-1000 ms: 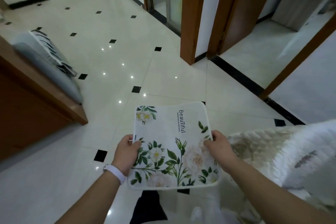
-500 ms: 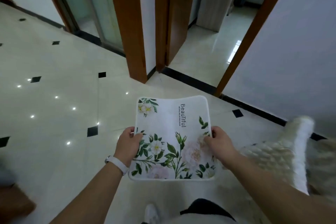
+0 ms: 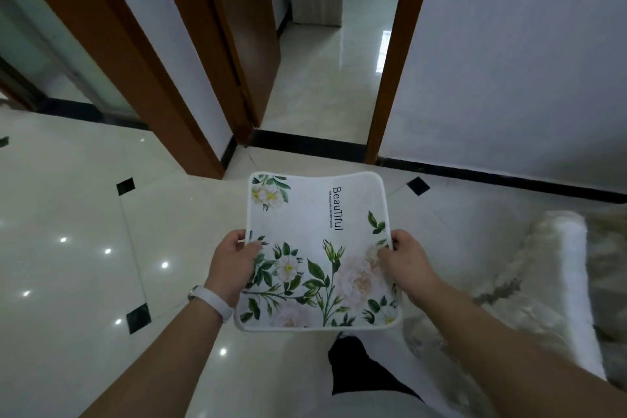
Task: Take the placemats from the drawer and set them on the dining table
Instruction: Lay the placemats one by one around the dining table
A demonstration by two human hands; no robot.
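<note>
Two hands — left hand (image 3: 232, 268), right hand (image 3: 409, 265) — each grip one floral placemat (image 3: 319, 248) by its side edges.

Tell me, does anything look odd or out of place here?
Nothing is spilled or broken. The floral placemat is held level over the tiled floor by the left hand and right hand, one on each side edge. Its far edge sags slightly in the middle. No dining table is in view.
</note>
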